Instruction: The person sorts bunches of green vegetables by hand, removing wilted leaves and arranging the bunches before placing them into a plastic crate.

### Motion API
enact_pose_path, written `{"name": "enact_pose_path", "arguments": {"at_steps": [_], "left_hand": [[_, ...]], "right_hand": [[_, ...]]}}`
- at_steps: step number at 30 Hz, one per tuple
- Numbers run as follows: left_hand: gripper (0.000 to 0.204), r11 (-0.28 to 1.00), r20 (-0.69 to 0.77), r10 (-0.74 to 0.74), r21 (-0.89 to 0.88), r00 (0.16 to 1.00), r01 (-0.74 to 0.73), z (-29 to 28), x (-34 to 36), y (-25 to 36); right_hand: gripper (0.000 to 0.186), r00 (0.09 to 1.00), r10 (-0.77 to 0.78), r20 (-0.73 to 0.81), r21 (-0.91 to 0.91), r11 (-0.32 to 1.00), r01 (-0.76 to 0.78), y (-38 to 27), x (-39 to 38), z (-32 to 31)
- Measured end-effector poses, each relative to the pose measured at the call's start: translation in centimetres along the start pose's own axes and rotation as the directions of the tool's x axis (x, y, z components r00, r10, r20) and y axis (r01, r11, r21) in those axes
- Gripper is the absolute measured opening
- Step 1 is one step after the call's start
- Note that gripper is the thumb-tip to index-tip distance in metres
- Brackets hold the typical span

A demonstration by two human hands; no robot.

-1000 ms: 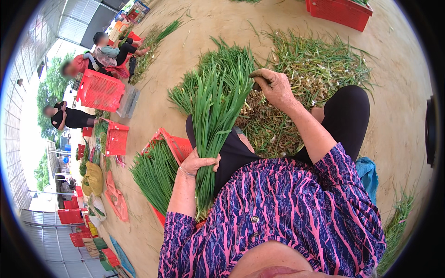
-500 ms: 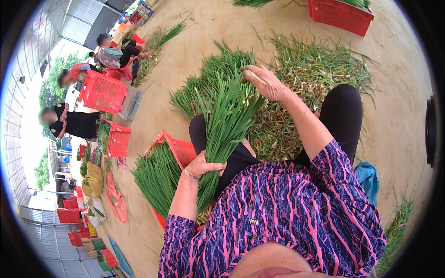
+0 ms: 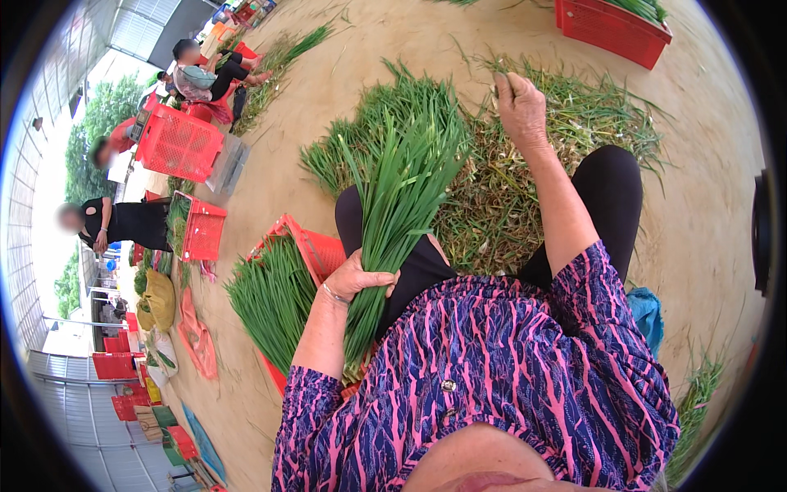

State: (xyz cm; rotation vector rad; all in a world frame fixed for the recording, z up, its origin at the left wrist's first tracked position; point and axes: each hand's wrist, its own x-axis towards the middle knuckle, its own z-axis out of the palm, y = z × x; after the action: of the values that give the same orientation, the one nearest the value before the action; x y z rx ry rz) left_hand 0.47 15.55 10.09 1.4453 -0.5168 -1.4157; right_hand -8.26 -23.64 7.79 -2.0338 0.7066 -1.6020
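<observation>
My left hand (image 3: 361, 279) is closed round the lower part of a thick bundle of garlic chives (image 3: 403, 193), whose long green leaves fan out away from me across my left knee. My right hand (image 3: 522, 107) is raised over a heap of trimmed leaves and stalks (image 3: 566, 123), apart from the bundle. Its fingers are curled together, and whatever they may pinch is too small to make out. Beyond the bundle lies a pile of loose garlic chives (image 3: 344, 156) on the ground. By my left forearm stands a red crate (image 3: 316, 250) filled with more garlic chives (image 3: 275, 303).
Another red crate (image 3: 615, 33) with greens stands at the far right. A blue cloth (image 3: 646, 320) lies by my right hip. On the left are stacked red crates (image 3: 179, 152), a standing person (image 3: 135, 223), seated people and a yellow sack (image 3: 156, 302).
My right hand has moved right, away from the bundle's leaf tips, to above the trimmings, and its fingers have drawn together. My left hand keeps its hold on the bundle.
</observation>
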Motion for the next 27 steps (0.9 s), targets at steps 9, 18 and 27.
{"name": "enact_pose_path", "arguments": {"at_steps": [9,18,27], "left_hand": [[0.036,1.000,-0.073,-0.014,-0.007,0.997,0.013,0.3,0.3,0.3],[0.040,1.000,-0.056,-0.005,0.015,0.998,0.006,0.4,0.6,0.3],[0.042,0.998,0.034,0.019,-0.053,0.999,-0.017,-0.6,0.4,-0.3]], "right_hand": [[0.028,0.660,-0.092,0.746,0.410,0.844,-0.346,-10.6,-3.2,-3.0],[0.026,0.731,-0.249,0.636,0.458,0.883,-0.097,-10.5,-5.1,-1.1],[0.028,0.927,-0.089,0.365,0.262,0.965,-0.010,-8.5,-4.9,-0.3]]}}
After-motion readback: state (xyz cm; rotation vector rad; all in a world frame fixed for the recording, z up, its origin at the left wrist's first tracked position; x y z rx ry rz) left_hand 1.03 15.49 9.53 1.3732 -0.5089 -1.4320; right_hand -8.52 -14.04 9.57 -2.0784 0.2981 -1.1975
